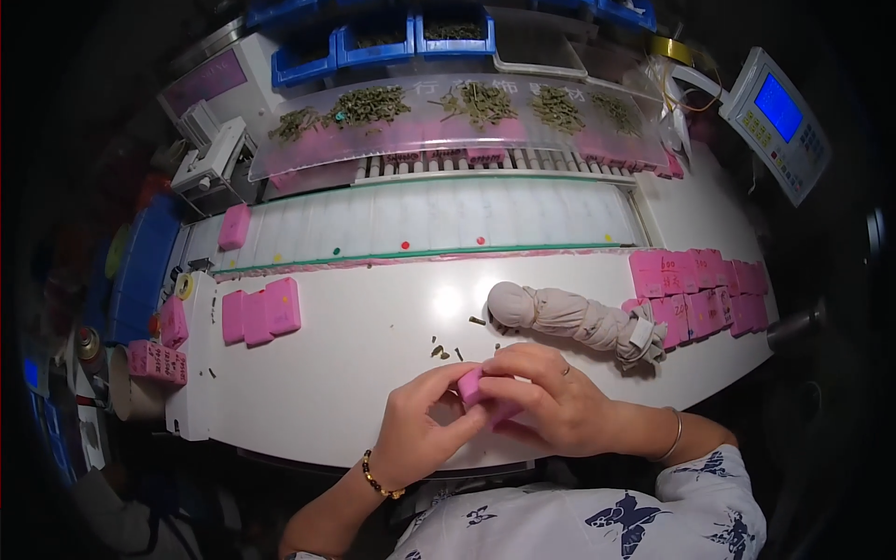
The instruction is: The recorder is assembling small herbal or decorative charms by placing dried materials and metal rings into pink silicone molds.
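Both my hands meet over the near part of the white table (336,392). Between them is a small pink packet (470,386), largely covered by my fingers. My left hand (420,415), with a beaded bracelet at the wrist, pinches its left side. On the other side my right hand (565,401) has its fingers curled over the packet. Just beyond the hands lie several dried greenish-brown bits (441,352). A knobbed bundle wrapped in pale cloth (579,319) rests beyond my right hand, apart from it.
Pink packets (262,313) stand at the left, with many more packets (691,275) at the right. Across the back runs a white conveyor (420,215). Above it, a clear tray (425,93) bears dried plant heaps, below blue bins (455,49). A display panel (779,121) is upper right.
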A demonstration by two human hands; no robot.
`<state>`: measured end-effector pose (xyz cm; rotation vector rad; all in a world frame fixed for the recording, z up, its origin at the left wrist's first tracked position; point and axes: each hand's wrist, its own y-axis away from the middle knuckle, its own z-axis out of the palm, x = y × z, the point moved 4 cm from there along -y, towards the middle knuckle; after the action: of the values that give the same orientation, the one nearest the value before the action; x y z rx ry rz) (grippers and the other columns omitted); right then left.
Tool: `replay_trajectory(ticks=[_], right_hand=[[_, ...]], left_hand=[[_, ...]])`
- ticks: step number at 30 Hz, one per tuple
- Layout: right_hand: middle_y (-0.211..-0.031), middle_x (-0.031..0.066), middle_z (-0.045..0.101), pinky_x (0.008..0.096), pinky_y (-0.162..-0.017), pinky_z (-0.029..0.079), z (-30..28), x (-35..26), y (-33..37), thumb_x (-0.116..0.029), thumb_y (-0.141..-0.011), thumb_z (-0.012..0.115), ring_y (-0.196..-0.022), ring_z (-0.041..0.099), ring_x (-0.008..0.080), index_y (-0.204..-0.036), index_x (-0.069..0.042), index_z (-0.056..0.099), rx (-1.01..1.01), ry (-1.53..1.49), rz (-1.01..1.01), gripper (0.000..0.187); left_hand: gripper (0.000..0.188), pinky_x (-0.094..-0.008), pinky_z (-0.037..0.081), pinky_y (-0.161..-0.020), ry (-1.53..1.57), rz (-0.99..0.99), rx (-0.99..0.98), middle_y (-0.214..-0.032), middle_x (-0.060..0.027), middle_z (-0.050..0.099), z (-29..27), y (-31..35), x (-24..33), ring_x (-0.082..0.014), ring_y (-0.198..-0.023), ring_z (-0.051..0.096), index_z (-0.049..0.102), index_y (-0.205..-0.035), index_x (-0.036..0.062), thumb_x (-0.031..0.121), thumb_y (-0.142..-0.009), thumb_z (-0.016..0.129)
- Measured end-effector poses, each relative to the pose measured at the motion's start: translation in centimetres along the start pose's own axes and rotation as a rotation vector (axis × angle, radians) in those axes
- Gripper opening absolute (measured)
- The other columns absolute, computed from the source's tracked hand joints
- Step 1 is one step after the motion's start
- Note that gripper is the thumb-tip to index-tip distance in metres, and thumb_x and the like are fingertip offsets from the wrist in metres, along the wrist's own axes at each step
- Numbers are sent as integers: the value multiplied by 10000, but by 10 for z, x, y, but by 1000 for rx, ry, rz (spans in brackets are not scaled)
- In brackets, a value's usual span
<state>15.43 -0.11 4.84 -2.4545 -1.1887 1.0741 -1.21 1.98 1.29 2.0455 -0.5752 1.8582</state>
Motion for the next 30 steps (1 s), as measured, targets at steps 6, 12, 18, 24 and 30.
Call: replay_trajectory(ticks=[6, 12, 18, 24, 30], right_hand=[[-1026, 99, 586, 381, -834, 468, 10, -4, 19, -23, -720, 695, -939, 567, 266, -976, -28, 628, 235, 66, 130, 265], [-1006, 72, 587, 338, -759, 493, 20, -8, 21, -20, -654, 660, -902, 560, 245, -969, -44, 642, 199, 192, 52, 316], [-1010, 77, 582, 326, -737, 510, 18, -13, 16, -81, -659, 642, -924, 568, 232, -903, -35, 616, 148, 296, -34, 250], [-984, 91, 586, 309, -691, 497, 15, -7, 12, -98, -629, 640, -852, 570, 208, -842, -34, 593, 82, 324, -105, 227], [-905, 89, 593, 288, -609, 494, 18, -7, 19, -100, -605, 645, -727, 556, 186, -786, -9, 604, 101, 290, -213, 207]], left_hand=[[372, -304, 504, -752, -480, 195, 124, -911, -121, 662, -1, 13, 0, -221, -821, 640, 639, -1071, 7, 51, -716, 742], [403, -315, 513, -789, -397, 282, -39, -973, -134, 677, -9, 9, 14, -235, -869, 658, 638, -1102, -4, 53, -715, 733], [409, -295, 524, -821, -324, 204, -140, -1020, -153, 692, -12, 4, 10, -234, -909, 687, 630, -1143, -15, 33, -740, 679], [403, -298, 535, -745, -336, 152, -171, -936, -146, 694, -13, -3, 2, -252, -811, 691, 647, -1101, 5, 177, -751, 746], [391, -291, 538, -725, -284, 151, -156, -908, -157, 696, -12, -2, 5, -231, -798, 699, 656, -1081, -2, 204, -762, 750]])
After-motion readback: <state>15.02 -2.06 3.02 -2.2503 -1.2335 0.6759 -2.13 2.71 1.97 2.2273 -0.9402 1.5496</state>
